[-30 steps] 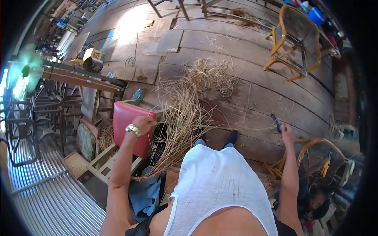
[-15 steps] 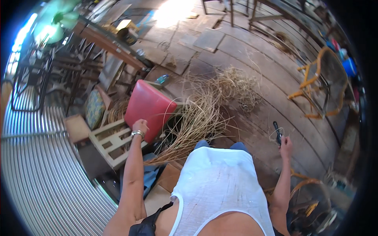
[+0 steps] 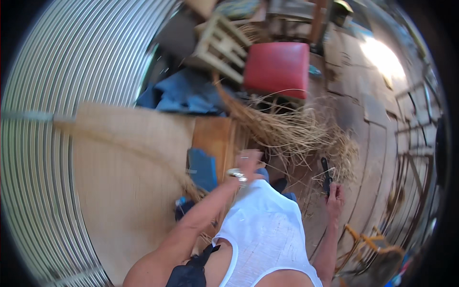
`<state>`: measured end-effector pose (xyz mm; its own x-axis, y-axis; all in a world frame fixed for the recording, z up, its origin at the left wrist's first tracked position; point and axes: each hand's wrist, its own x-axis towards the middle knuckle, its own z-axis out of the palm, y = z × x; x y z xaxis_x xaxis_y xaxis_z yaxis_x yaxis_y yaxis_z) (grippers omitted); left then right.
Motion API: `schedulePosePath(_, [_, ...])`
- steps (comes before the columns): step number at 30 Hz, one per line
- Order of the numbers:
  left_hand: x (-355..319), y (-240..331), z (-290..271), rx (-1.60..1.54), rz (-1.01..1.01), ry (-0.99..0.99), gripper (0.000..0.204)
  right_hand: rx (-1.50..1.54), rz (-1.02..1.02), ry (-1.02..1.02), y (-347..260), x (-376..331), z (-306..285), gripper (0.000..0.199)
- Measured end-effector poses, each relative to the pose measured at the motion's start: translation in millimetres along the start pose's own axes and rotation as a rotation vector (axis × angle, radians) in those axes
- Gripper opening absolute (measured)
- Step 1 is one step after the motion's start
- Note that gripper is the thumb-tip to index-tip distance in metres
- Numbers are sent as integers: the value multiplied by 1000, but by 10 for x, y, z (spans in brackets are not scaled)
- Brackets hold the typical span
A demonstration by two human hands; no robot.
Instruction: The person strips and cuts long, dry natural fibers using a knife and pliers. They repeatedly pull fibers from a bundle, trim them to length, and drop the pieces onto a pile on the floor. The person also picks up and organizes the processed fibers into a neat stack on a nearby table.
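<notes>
My right hand (image 3: 335,196) is closed on a slim black tool (image 3: 326,174) that points away from me, a thin pale strand looped beside it; its exact kind is unclear. Low over my lap, beside a brown wooden box (image 3: 210,143), my left hand (image 3: 249,163) is slightly blurred. Its fingers look apart with nothing in them, and a metal-band watch (image 3: 237,177) is on that wrist. Ahead of both hands, a long bundle of tan cane-like strands (image 3: 282,131) lies spread on the plank floor, one end against a chair with a red seat (image 3: 277,67).
A pale wooden board (image 3: 129,191) fills the left side, in front of a corrugated metal wall (image 3: 57,76). Blue cloth (image 3: 186,93) lies beyond it. A cream slatted chair back (image 3: 222,45) adjoins the red seat. An orange-framed chair (image 3: 363,246) stands at the lower right.
My view has swung left, bringing the pale board into sight. My left hand has left the red seat and moved back to my lap. The black tool stays in my right hand.
</notes>
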<state>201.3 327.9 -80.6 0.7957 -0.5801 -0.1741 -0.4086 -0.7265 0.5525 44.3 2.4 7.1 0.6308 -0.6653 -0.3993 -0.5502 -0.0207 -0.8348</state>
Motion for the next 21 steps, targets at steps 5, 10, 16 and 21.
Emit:
schedulePosePath(5, [-197,1287,308,-633,110,-80,66,59,-27,-366,-338,144,442,23])
schedulePosePath(10, [-1041,941,193,-850,-191,-244,31,-38,-167,-344,-73,762,396,22])
schedulePosePath(16, [-2654,-278,-300,-795,-609,-42,27,-445,-139,-388,-115,1387,144,32])
schedulePosePath(21, [-3804,-881,-574,-576,-1011,487,25,-473,-78,-516,-307,968,724,30])
